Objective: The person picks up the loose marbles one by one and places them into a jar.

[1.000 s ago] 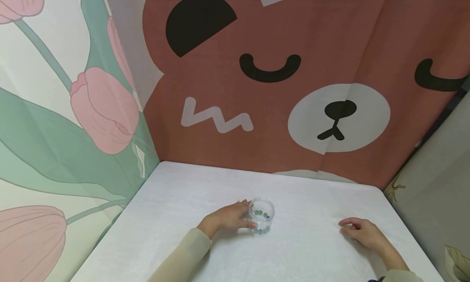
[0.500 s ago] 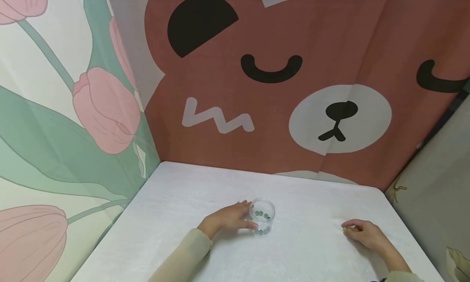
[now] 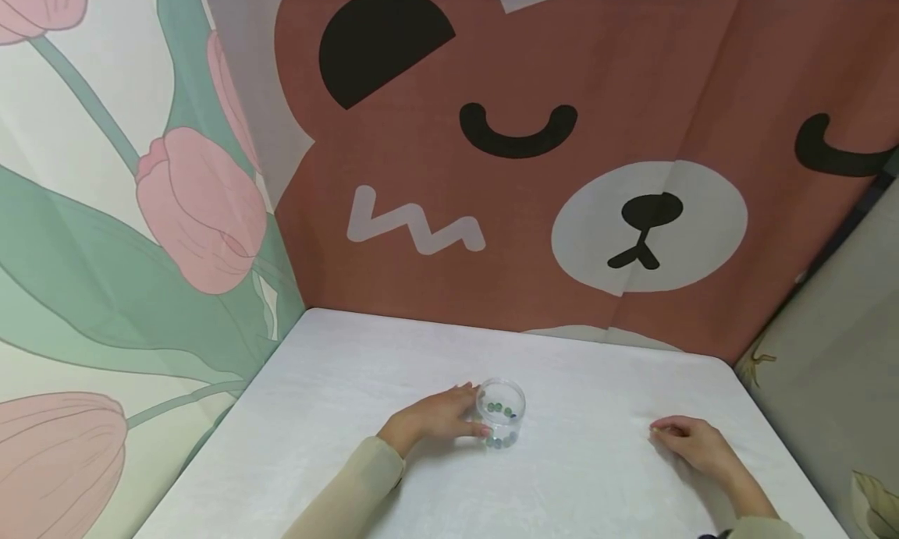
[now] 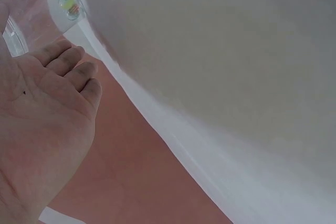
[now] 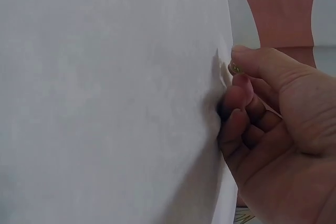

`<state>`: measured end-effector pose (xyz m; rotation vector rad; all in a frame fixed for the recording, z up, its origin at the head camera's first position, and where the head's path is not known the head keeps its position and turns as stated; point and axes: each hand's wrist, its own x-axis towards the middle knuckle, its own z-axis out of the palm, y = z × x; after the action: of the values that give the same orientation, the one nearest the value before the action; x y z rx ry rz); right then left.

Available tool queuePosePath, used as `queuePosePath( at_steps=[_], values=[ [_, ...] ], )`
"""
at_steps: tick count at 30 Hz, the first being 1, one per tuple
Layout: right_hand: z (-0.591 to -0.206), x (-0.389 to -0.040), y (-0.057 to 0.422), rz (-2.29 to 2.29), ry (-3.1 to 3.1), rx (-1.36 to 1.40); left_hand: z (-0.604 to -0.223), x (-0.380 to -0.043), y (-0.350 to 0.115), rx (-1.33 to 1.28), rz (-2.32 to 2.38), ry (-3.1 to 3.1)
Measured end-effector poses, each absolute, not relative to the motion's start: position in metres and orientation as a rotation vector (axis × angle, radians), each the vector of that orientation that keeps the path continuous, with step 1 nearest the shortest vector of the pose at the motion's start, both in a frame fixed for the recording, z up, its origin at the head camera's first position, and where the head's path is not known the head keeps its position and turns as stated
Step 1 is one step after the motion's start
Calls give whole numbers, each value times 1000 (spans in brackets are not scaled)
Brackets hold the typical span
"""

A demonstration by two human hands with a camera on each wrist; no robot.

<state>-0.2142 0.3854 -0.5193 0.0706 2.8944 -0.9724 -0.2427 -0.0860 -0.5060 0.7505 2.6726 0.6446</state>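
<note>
A round clear plastic jar (image 3: 502, 423) with no lid on it stands upright on the white table. Several glass marbles (image 3: 499, 407) lie at its bottom, and coloured ones (image 4: 68, 3) show through the wall in the left wrist view. My left hand (image 3: 444, 416) holds the jar from its left side, thumb in front and fingers behind. Well to the right, my right hand (image 3: 697, 444) is low over the cloth. Between its thumb and index finger it pinches a small greenish marble (image 5: 234, 68), mostly covered by the fingertips; the other fingers are curled in.
A white cloth covers the table (image 3: 576, 484). Behind it hangs a brown bear curtain (image 3: 520, 274), with a tulip-printed curtain (image 3: 204, 211) on the left and a pale curtain (image 3: 836, 313) on the right.
My right hand shifted slightly right, then back left, with its fingertips turning over the marble, which shows less now. The left hand and jar have stayed put.
</note>
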Motion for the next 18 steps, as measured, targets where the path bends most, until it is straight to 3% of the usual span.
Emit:
queuePosePath(
  at_steps=[18],
  values=[
    [-512,-219,334,-1093,2898,-49,-510,-244,-87,773,657,2677]
  ],
)
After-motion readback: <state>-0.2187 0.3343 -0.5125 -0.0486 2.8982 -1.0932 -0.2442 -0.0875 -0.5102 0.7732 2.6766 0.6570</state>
